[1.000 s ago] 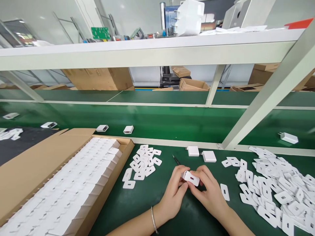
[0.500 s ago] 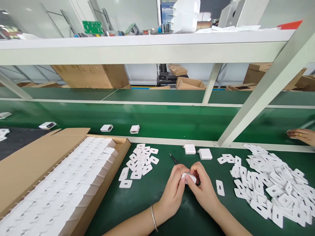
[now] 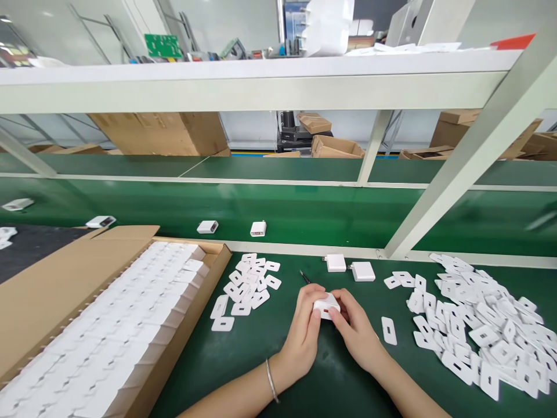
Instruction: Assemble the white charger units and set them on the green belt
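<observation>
Between both hands, low over the green table, is a white charger, its end with a reddish slot facing me. My left hand is closed on the charger's left side, a bracelet on the wrist. Fingers of my right hand grip its right side, the thumb near the slot. Just behind the left fingers lies a dark pen-like tool, partly hidden. Two white chargers with prongs, one and another, lie beyond my hands. A single white slotted plate rests right of my right hand.
A small pile of slotted plates lies left, a larger pile right. An open carton full of white pieces stands at left. Several chargers, one being, sit on the green belt behind. A slanted post rises at right.
The charger in my hands has tilted so its slotted end faces me. Chargers on the belt have shifted right. Another person's hand at far right has left the view.
</observation>
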